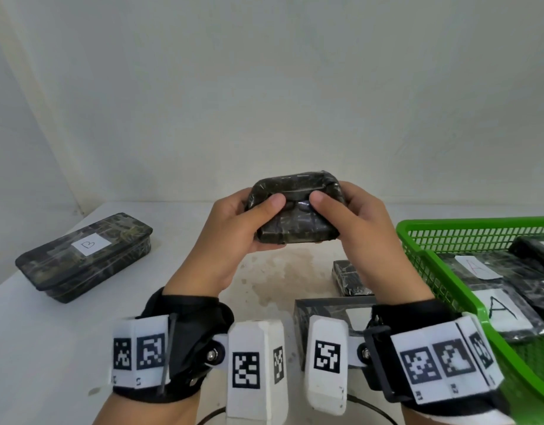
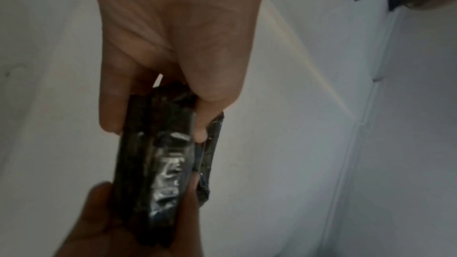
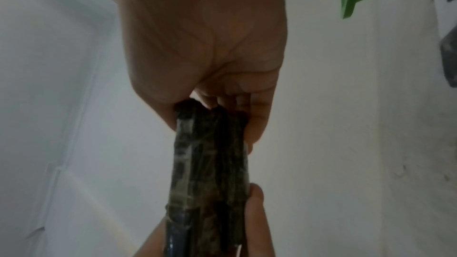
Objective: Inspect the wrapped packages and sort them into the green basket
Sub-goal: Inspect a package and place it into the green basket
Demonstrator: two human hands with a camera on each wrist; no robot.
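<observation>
Both hands hold up a small dark wrapped package above the middle of the table. My left hand grips its left end with the thumb on top, and my right hand grips its right end the same way. No label shows on the face turned to me. The left wrist view shows the package edge-on between thumb and fingers, as does the right wrist view. The green basket stands at the right and holds several dark packages with white labels marked A.
A long dark wrapped box with a label marked B lies at the left on the white table. A small dark package and a larger one lie below my right hand, next to the basket. A white wall stands behind.
</observation>
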